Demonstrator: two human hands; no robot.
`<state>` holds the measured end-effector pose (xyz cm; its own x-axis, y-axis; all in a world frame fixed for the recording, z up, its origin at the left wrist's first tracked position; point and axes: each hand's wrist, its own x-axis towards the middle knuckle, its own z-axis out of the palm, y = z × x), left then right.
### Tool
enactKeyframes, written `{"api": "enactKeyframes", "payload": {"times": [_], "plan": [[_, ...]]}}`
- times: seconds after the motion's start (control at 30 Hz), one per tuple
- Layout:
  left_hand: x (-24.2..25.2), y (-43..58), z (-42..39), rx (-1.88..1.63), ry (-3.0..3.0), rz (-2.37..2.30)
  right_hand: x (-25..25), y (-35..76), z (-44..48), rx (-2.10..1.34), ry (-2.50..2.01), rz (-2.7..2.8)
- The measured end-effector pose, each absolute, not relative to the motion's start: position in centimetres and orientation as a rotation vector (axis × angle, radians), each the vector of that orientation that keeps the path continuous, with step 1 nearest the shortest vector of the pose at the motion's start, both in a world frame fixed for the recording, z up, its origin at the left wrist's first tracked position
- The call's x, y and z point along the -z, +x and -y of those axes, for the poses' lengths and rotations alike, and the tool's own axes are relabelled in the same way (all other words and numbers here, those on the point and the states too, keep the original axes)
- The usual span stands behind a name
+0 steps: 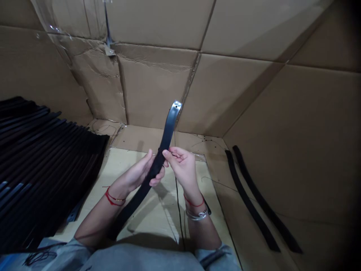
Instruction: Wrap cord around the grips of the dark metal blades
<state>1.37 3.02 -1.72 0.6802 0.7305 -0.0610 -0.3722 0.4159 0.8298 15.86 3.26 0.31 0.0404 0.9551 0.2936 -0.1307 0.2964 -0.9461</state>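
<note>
"Entry one from my end of the link: what's in the hands?"

"Left hand [135, 174]: fingers curled around a long black flexible strip [157, 162], gripping it mid-length. Right hand [180, 165]: thumb and fingers pinching the same strip just above. Neither is released. The strip rises at a slant over a pale board [132, 167], ending in a shiny punched metal tip [176, 107]."

"Nearby stock?"

"Left: a fanned stack of matching black strips [47, 162]. Right: two loose black strips [251, 199] on the brown cardboard lining [248, 109]. Below: a thin black cord [179, 214]."

"Risks, as I judge them?"

"One: the strip is springy, so a slack pinch could let it whip free and drop. Two: swinging it wide could send the tip or lower end into the stack and disturb it. Three: the lower end could snag on the cord. Four: a red thread bracelet [113, 198] could catch on the tip."
</note>
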Motion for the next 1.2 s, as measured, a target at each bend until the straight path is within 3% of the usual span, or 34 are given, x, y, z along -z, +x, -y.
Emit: {"api": "enactKeyframes", "payload": {"times": [0.27, 0.53, 0.73, 0.87, 1.2], "plan": [[1.6, 1.6, -2.4, -0.703, 1.035, -0.542, -0.5, 17.6, -3.1, -1.360, -0.890, 1.413], [-0.4, -1.7, -1.9, -0.681, 1.527, -0.659, -0.3, 17.0, -3.0, -1.003, -1.058, 1.418], [1.3, 2.0, -1.3, -1.349, 1.613, -1.169, -0.1, 15.3, -2.7, -0.830, -1.069, 1.403], [2.0, 3.3, -1.0, -1.507, 1.731, -1.366, 0.9, 14.3, -2.3, -0.761, -1.112, 1.381], [1.3, 3.8, 0.5, -1.174, 2.193, -1.594, 1.1, 13.4, -1.9, -0.843, -1.015, 1.270]]}}
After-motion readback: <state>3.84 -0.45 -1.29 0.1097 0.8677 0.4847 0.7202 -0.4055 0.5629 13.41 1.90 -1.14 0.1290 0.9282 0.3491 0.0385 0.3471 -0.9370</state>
